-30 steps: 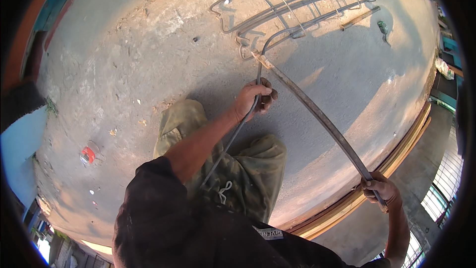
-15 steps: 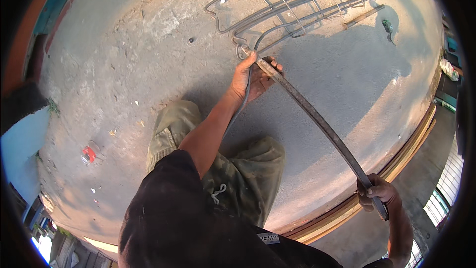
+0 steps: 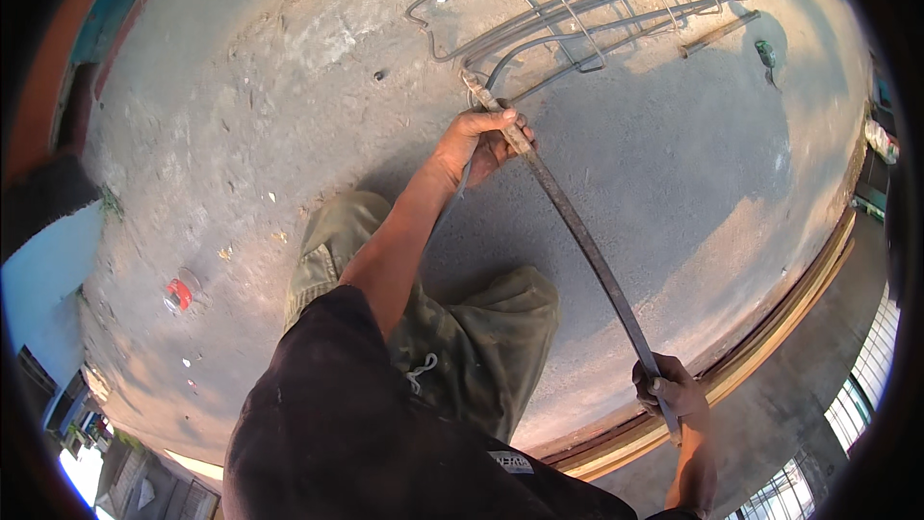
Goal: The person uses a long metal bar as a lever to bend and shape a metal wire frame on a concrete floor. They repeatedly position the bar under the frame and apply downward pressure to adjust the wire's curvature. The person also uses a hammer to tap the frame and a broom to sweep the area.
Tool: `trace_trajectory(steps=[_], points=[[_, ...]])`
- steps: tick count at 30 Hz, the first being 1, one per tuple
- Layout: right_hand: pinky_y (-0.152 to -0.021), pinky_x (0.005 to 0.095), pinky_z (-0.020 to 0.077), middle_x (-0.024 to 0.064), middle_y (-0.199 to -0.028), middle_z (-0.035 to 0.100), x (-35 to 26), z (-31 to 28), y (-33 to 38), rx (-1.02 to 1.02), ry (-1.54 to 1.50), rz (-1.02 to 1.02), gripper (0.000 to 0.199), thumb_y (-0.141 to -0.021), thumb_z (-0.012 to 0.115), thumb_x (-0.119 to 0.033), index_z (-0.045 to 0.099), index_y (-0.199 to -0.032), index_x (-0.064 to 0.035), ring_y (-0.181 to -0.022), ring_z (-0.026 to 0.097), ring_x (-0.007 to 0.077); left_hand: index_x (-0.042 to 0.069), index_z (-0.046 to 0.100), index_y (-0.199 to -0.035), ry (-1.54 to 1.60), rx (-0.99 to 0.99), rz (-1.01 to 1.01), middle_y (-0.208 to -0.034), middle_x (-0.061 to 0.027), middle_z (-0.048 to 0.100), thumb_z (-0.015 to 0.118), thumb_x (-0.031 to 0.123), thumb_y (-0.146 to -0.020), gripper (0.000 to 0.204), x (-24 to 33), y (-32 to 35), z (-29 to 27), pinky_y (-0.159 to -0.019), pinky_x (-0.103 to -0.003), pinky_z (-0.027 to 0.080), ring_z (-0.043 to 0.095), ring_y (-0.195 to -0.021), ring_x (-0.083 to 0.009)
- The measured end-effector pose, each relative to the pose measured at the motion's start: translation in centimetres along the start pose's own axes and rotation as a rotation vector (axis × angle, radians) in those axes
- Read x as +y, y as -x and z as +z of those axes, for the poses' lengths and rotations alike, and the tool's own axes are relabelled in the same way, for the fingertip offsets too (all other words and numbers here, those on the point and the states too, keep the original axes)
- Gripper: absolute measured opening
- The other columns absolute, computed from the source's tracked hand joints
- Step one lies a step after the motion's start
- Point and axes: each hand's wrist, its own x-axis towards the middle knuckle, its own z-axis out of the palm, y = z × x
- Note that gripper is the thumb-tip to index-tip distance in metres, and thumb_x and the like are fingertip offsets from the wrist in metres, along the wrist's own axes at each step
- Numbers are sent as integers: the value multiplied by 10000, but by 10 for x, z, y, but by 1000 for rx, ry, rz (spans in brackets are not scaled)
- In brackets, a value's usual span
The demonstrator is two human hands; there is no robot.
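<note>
A long, flat steel bar (image 3: 587, 237) runs from the rebar cage end down toward the right. Near its worn far end, my left hand (image 3: 484, 143) is closed round it, thumb on top and fingers beneath. My right hand (image 3: 669, 388) grips the lower end. The bar's far tip meets the bent rods at the cage's near end; how they engage is too small to make out. A thin rod (image 3: 449, 210) runs from under my left hand toward my knees. The rebar cage (image 3: 577, 12) lies on the ground ahead, made of long rods with cross ties.
A short rod (image 3: 720, 35) and a small green object (image 3: 765, 55) lie right of the cage. A red round object (image 3: 178, 296) is on the concrete at left. Long wooden boards (image 3: 760, 351) line the ground edge at right. My bent knees (image 3: 491, 327) are below my hands.
My right hand has swung the bar's lower end left, toward me. My left hand has shifted from an opened grasp to closing round the bar near its far end.
</note>
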Motion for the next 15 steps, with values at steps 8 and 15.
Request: trace_trajectory(steps=[8, 15], points=[[-438, 230, 369, -26, -618, 452, 34, 61, -50, 48, 83, -155, 546, -814, 714, -509, 562, -999, -19, -490, 435, 65, 105, 569, -898, -116, 106, 13, -784, -44, 599, 723, 220, -854, 197, 40, 8, -11, -830, -444, 517, 634, -783, -202], [-432, 221, 335, -34, -619, 453, -11, 25, -31, 96, 247, -90, 438, -839, 705, -466, 578, -909, -53, -501, 407, 59, 73, 574, -934, -17, 43, 50, -827, -84, 641, 724, 207, -849, 218, 39, 13, -16, -849, -471, 532, 658, -828, -252]])
